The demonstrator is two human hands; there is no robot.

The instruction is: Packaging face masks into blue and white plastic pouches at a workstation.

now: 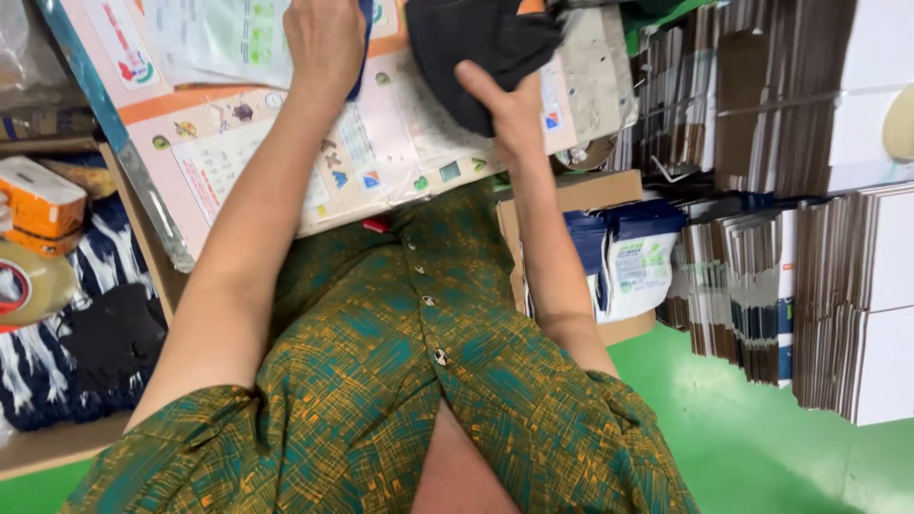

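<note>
My right hand (505, 105) is raised over the table and grips a black fabric piece (476, 43), thumb pressed on its lower edge. My left hand (324, 43) rests at the top of the view on the printed paper sheets (238, 143) that cover the table. Its fingers are closed around a thin dark blue item (363, 57), of which only an edge shows. The two hands are about a hand's width apart. My green and orange patterned shirt (400, 381) fills the lower part of the view.
An open cardboard box (609, 186) with white and blue packets (633, 257) stands right of my body. Stacks of flattened cartons (819, 238) fill the right side. At the left are orange boxes (38, 205), a tape roll (24, 286) and blue-white cloth (57, 352). The floor (752, 438) is green.
</note>
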